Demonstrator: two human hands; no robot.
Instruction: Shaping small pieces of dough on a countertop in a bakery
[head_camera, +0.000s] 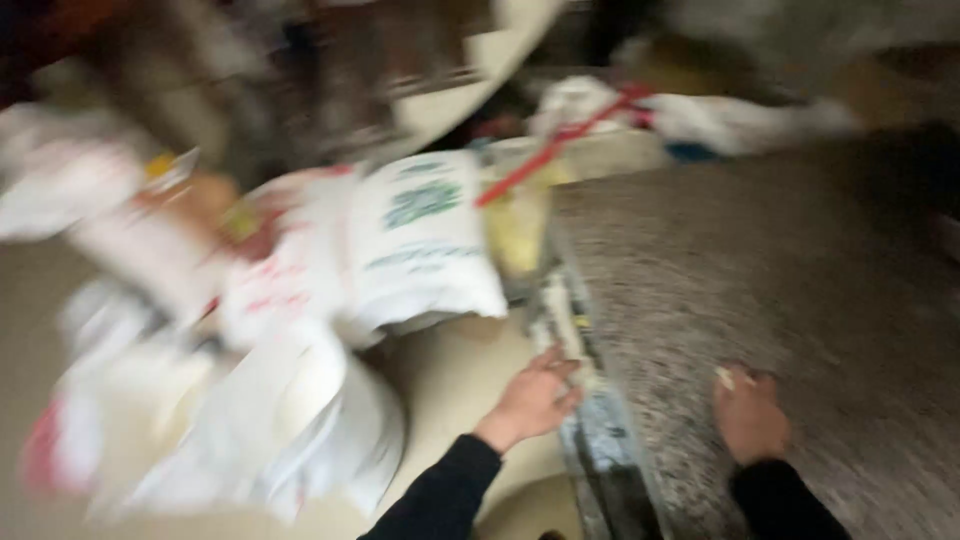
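The picture is heavily blurred by motion. My left hand (530, 400), in a black sleeve, reaches toward the edge of a speckled grey stone counter (800, 280), fingers apart, and seems to hold nothing. My right hand (748, 412) rests on the counter top with fingers curled; a small pale thing shows at its fingertips, too blurred to name. White printed sacks (400, 240) lie piled to the left of the counter.
More white bags and sacks (200, 420) cover the pale floor at the left. A red strap or stick (560, 140) and a yellowish bag (515, 225) sit at the counter's far corner. Dark clutter fills the background.
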